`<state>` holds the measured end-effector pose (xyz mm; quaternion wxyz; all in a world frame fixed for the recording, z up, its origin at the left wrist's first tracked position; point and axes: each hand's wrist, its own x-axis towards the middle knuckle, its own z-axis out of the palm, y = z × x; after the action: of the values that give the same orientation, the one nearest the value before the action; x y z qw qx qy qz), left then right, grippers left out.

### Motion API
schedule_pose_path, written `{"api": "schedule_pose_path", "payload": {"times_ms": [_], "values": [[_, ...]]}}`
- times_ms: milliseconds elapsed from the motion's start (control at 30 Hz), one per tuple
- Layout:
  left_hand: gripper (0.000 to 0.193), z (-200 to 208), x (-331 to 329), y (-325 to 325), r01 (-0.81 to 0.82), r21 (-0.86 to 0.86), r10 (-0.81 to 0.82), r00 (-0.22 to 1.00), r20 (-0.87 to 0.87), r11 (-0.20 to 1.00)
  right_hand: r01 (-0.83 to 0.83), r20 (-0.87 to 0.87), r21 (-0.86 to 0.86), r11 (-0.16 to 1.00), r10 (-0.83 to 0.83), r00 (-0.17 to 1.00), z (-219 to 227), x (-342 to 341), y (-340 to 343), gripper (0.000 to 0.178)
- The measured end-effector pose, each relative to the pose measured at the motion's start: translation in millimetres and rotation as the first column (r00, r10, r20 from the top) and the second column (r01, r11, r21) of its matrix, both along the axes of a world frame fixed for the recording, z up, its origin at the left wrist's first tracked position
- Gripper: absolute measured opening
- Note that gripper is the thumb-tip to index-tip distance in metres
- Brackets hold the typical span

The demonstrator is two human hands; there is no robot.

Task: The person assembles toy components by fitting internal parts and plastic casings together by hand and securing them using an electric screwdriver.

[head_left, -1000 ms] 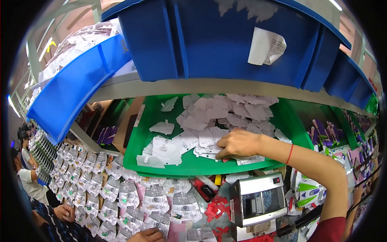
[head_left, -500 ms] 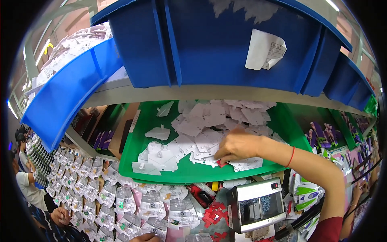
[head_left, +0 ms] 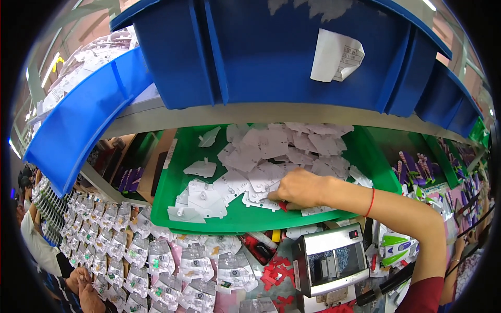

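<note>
My right hand (head_left: 301, 189) reaches into a green tray (head_left: 235, 225) from the right, a thin red band (head_left: 370, 202) round its wrist. Its fingers are bent together, and a small red piece (head_left: 283, 206) peeks out beneath them. Under and beside the fingertips lie flat white plastic plates (head_left: 261, 198) with holes and raised pegs. More of these plates (head_left: 266, 143) are heaped towards the tray's back. The fingertips are partly hidden, so the exact grip is unclear. My left hand is not in view.
Blue bins (head_left: 308, 57) stand on a shelf (head_left: 250, 115) above the tray. Below are a silver machine (head_left: 331, 261), red pieces (head_left: 276, 272) and rows of clear plastic parts (head_left: 195, 261). A co-worker's hands (head_left: 83, 284) are at the lower left.
The view has shifted slightly. My right hand stays in the tray with the red piece under its fingers. A hand at the bottom edge is gone; two hands now meet at the lower left.
</note>
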<state>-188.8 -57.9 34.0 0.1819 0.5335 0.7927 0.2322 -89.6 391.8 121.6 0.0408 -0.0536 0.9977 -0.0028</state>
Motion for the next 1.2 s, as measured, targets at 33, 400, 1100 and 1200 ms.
{"api": "schedule_pose_path", "payload": {"times_ms": [33,400,1100,1200], "values": [[0.013,-19,10,7,-0.065,0.017,0.063,0.992,0.110,0.998,0.002,0.003,-0.003,1.000,-0.002,1.000,0,1,2,0.013],[0.012,-131,169,27,-0.567,-0.466,0.546,-0.033,0.837,0.679,-0.073,-0.173,-0.353,0.933,0.012,0.985,5,11,22,0.014],[0.045,-78,174,69,-0.748,-0.013,-0.069,-0.079,0.994,0.663,0.177,-0.165,-0.875,0.450,-0.621,0.766,8,243,-178,0.009],[0.043,-83,174,66,-0.766,0.022,-0.095,-0.051,0.994,0.643,0.429,0.036,-0.818,0.382,-0.711,0.702,-39,290,-216,0.007]]}}
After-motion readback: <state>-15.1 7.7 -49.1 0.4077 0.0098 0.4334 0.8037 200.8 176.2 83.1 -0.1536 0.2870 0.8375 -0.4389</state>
